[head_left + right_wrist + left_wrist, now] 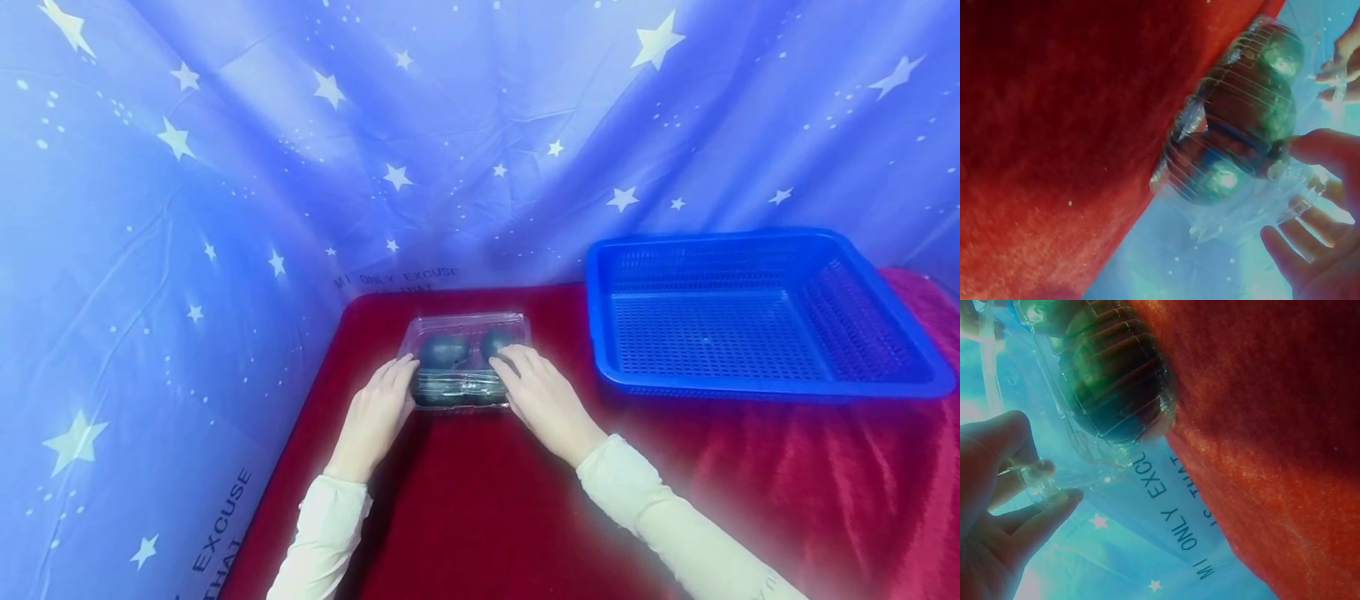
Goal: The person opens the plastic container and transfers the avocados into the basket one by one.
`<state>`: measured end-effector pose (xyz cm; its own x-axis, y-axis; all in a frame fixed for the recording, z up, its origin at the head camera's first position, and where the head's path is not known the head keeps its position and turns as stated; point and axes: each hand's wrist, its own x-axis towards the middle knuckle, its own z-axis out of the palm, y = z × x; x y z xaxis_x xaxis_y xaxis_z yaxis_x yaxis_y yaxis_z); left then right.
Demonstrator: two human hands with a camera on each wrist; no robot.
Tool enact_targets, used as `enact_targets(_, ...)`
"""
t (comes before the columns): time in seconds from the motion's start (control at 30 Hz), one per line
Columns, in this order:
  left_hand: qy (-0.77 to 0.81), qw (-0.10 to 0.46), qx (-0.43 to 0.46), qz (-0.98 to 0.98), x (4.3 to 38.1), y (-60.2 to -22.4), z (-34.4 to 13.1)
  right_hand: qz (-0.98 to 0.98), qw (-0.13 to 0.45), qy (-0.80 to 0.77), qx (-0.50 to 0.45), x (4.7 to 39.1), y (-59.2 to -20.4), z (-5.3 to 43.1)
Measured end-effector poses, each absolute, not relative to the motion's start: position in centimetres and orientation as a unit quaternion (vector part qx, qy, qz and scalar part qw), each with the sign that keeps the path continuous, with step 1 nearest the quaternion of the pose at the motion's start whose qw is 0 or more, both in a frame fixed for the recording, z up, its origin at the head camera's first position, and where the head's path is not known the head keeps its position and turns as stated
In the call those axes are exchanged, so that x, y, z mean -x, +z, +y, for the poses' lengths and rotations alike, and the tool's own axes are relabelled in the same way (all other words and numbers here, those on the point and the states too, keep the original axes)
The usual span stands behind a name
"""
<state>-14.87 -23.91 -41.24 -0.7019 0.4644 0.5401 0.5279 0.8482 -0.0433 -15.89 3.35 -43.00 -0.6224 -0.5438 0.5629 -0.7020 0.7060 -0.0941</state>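
Note:
A clear plastic clamshell box (467, 385) stands on the red cloth, with several dark green, rounded fruits (447, 350) inside; their exact kind is hard to tell through the plastic. At the box's left side, my left hand (378, 412) pinches the clear rim between thumb and fingers, as the left wrist view shows. Opposite it, my right hand (546, 402) holds the right edge. In the right wrist view its thumb (1319, 150) lies against the box near a fruit, and its other fingers bend at the plastic rim. The ribbed side of the box faces me.
A large blue perforated plastic basket (705, 388) stands to the right of the box. Red cloth (480, 500) covers the table. A blue curtain with stars (450, 125) hangs behind and along the left side, close to the table's edge.

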Motion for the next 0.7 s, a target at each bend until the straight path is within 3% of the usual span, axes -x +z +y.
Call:
enact_targets(0.2,-0.073,0.291,0.270,-0.915,15.0,-41.5,-24.1,-0.881,0.278,0.169,-0.344,15.9,-42.0,3.8)
enact_targets(0.7,-0.116,0.288,0.232,-0.922,15.3,-41.1,-24.3,-0.891,0.267,0.199,-0.308,16.2,-40.7,4.1)
